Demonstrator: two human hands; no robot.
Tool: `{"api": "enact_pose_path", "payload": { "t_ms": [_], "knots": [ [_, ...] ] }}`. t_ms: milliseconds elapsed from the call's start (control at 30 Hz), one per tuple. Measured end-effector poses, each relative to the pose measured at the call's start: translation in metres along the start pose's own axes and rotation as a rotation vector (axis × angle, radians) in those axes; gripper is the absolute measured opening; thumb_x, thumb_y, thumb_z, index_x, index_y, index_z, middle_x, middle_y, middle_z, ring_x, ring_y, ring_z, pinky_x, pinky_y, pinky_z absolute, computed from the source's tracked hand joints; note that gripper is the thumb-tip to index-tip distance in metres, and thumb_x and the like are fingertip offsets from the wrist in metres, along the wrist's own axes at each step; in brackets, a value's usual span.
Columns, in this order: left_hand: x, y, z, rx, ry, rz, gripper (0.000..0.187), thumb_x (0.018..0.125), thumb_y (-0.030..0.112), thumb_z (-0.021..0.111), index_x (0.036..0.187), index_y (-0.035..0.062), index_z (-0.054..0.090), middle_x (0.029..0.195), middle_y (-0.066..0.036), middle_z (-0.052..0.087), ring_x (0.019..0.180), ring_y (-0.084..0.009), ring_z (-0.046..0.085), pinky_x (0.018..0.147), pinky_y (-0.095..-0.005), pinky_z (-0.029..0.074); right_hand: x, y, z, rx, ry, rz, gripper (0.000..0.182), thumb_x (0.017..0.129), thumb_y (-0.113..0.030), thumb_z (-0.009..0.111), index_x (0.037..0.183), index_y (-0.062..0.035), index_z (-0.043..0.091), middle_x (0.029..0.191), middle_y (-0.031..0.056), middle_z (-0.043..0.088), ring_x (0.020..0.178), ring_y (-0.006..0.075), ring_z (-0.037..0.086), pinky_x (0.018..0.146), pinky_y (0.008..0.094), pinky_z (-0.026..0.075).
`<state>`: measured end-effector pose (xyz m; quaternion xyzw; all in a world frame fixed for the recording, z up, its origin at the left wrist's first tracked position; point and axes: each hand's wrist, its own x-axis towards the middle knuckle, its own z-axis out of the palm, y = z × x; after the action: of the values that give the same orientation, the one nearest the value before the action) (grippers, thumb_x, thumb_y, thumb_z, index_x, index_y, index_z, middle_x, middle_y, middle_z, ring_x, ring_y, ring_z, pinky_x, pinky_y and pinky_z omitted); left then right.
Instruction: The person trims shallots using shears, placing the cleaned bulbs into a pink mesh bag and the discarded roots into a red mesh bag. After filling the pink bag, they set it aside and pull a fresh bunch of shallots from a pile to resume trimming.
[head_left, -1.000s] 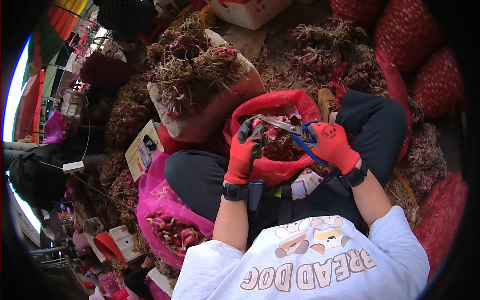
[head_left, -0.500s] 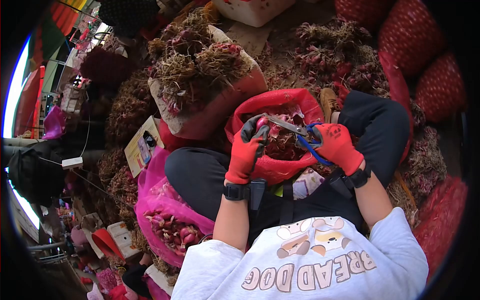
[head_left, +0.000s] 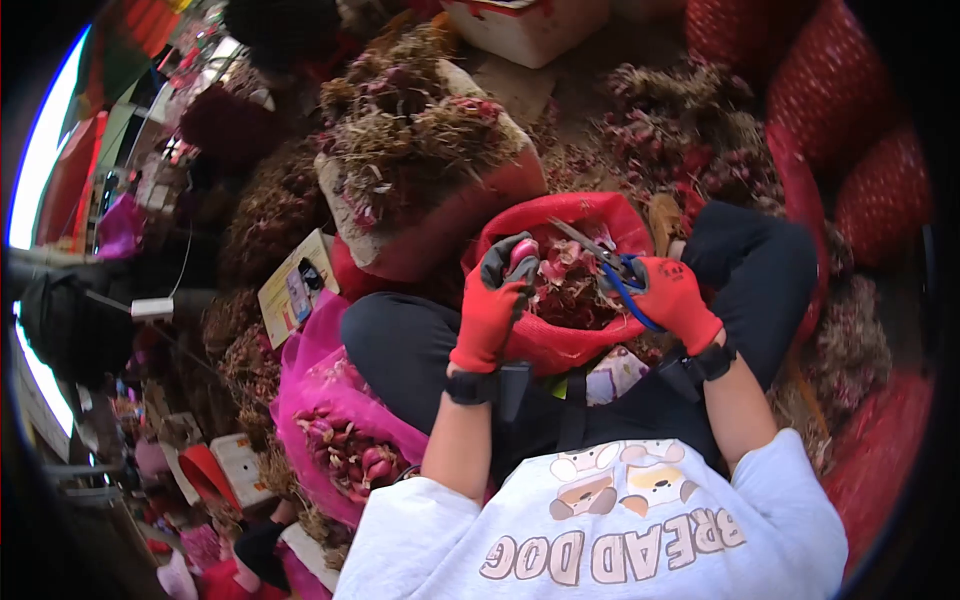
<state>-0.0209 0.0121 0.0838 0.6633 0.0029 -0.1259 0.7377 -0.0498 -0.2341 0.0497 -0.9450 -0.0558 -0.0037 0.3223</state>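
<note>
The small red onion (head_left: 523, 254) is up over the open red sack (head_left: 568, 345), near its side by the big block. The left hand (head_left: 490, 305) pinches it with gray glove tips, so that grip is narrow and full. The right hand (head_left: 675, 298) is closed around the blue handles of the scissors (head_left: 600, 258), and the blades point up toward the onion but do not touch it. Dry skins (head_left: 572, 290) lie inside the sack, which sits between two bent legs in dark pants (head_left: 765, 250). Next to one knee is a pink net bag (head_left: 310, 385) with more onions (head_left: 352, 455) in it. Past the sack, a big pale block (head_left: 435, 235) holds up bunches with dry stalks (head_left: 410, 135). More bunches (head_left: 690, 135) lie on the brown, messy floor (head_left: 572, 95). Farther out are a white box (head_left: 535, 35) and fat red net sacks (head_left: 830, 85). A small white box (head_left: 152, 309) hangs on a cord across the crowded room.
</note>
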Motion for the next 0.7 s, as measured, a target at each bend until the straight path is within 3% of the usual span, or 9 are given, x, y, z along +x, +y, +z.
{"api": "enact_pose_path", "payload": {
  "t_ms": [133, 267, 367, 467, 500, 600, 633, 667, 700],
  "knots": [
    [-0.071, 0.109, -0.038, 0.124, -0.024, -0.175, 0.038, 0.085, -0.001, 0.054, 0.122, 0.0053, 0.057, 0.092, 0.003, 0.062, 0.068, -0.0017, 0.050, 0.056, -0.0170, 0.038, 0.010, 0.002, -0.004, -0.135, 0.052, 0.011, 0.033, 0.077, -0.042, 0.068, 0.085, -0.0104, 0.064, 0.078, 0.0107, 0.066, 0.073, 0.0308, 0.064, 0.064, 0.0384, 0.049],
    [-0.174, 0.159, -0.092, 0.658, 0.249, -0.249, 0.034, 0.086, 0.015, 0.064, 0.118, 0.0049, 0.059, 0.087, 0.003, 0.061, 0.069, -0.0038, 0.050, 0.060, -0.0202, 0.040, 0.015, -0.009, -0.005, -0.049, -0.039, -0.053, 0.031, 0.076, -0.037, 0.069, 0.087, -0.0094, 0.063, 0.078, 0.0112, 0.065, 0.074, 0.0317, 0.064, 0.065, 0.0387, 0.049],
    [-0.239, 0.130, -0.149, 0.773, 0.496, -0.270, 0.038, 0.086, 0.020, 0.066, 0.120, 0.0048, 0.058, 0.087, 0.003, 0.062, 0.070, -0.0038, 0.050, 0.061, -0.0196, 0.040, 0.015, -0.027, -0.003, -0.001, -0.066, -0.093, 0.030, 0.076, -0.035, 0.070, 0.090, -0.0090, 0.064, 0.080, 0.0114, 0.066, 0.076, 0.0319, 0.064, 0.066, 0.0374, 0.049],
    [-0.251, 0.110, -0.154, 0.668, 0.892, -0.153, 0.041, 0.087, 0.023, 0.065, 0.123, 0.0058, 0.056, 0.089, 0.002, 0.061, 0.068, -0.0036, 0.050, 0.060, -0.0194, 0.041, 0.012, -0.031, 0.001, 0.072, -0.066, -0.160, 0.029, 0.077, -0.030, 0.070, 0.095, -0.0079, 0.064, 0.082, 0.0129, 0.066, 0.078, 0.0308, 0.065, 0.068, 0.0356, 0.049],
    [-0.246, 0.127, -0.148, 0.471, 0.847, -0.213, 0.040, 0.092, 0.027, 0.059, 0.124, 0.0027, 0.054, 0.087, 0.001, 0.055, 0.070, -0.0034, 0.049, 0.055, -0.0170, 0.039, 0.011, -0.030, 0.004, 0.097, -0.061, -0.179, 0.029, 0.078, -0.028, 0.069, 0.098, -0.0075, 0.064, 0.083, 0.0136, 0.065, 0.079, 0.0303, 0.065, 0.068, 0.0350, 0.049],
    [-0.195, 0.125, -0.109, 0.075, 0.706, 0.149, 0.046, 0.095, 0.038, 0.051, 0.126, 0.0033, 0.051, 0.083, 0.002, 0.049, 0.062, -0.0026, 0.042, 0.049, -0.0162, 0.035, 0.007, -0.037, 0.015, 0.407, -0.059, -0.215, 0.026, 0.082, -0.024, 0.067, 0.103, -0.0071, 0.066, 0.082, 0.0074, 0.068, 0.070, 0.0187, 0.065, 0.061, 0.0314, 0.048],
    [-0.166, 0.112, -0.093, -0.020, 0.664, 0.289, 0.050, 0.097, 0.043, 0.045, 0.127, 0.0033, 0.051, 0.086, 0.000, 0.051, 0.062, -0.0038, 0.042, 0.051, -0.0164, 0.037, 0.005, -0.045, 0.015, 0.656, -0.208, -0.062, 0.026, 0.083, -0.021, 0.067, 0.104, -0.0061, 0.065, 0.084, 0.0051, 0.068, 0.070, 0.0161, 0.065, 0.063, 0.0280, 0.048],
    [-0.137, 0.093, -0.086, -0.417, 0.481, 0.358, 0.049, 0.098, 0.042, 0.043, 0.125, 0.0028, 0.052, 0.089, -0.001, 0.052, 0.064, -0.0050, 0.046, 0.054, -0.0167, 0.041, 0.004, -0.054, 0.015, 0.905, -0.343, 0.095, 0.026, 0.083, -0.019, 0.066, 0.105, -0.0051, 0.065, 0.086, 0.0027, 0.068, 0.070, 0.0134, 0.064, 0.064, 0.0247, 0.048],
    [-0.114, 0.086, -0.070, -0.521, 0.365, 0.219, 0.048, 0.098, 0.042, 0.042, 0.122, 0.0026, 0.053, 0.093, -0.002, 0.055, 0.067, -0.0067, 0.050, 0.058, -0.0181, 0.046, 0.003, -0.058, 0.016, 1.109, -0.412, 0.149, 0.026, 0.085, -0.020, 0.066, 0.107, -0.0049, 0.064, 0.087, 0.0016, 0.066, 0.069, 0.0110, 0.062, 0.062, 0.0228, 0.048]
  ]
}}
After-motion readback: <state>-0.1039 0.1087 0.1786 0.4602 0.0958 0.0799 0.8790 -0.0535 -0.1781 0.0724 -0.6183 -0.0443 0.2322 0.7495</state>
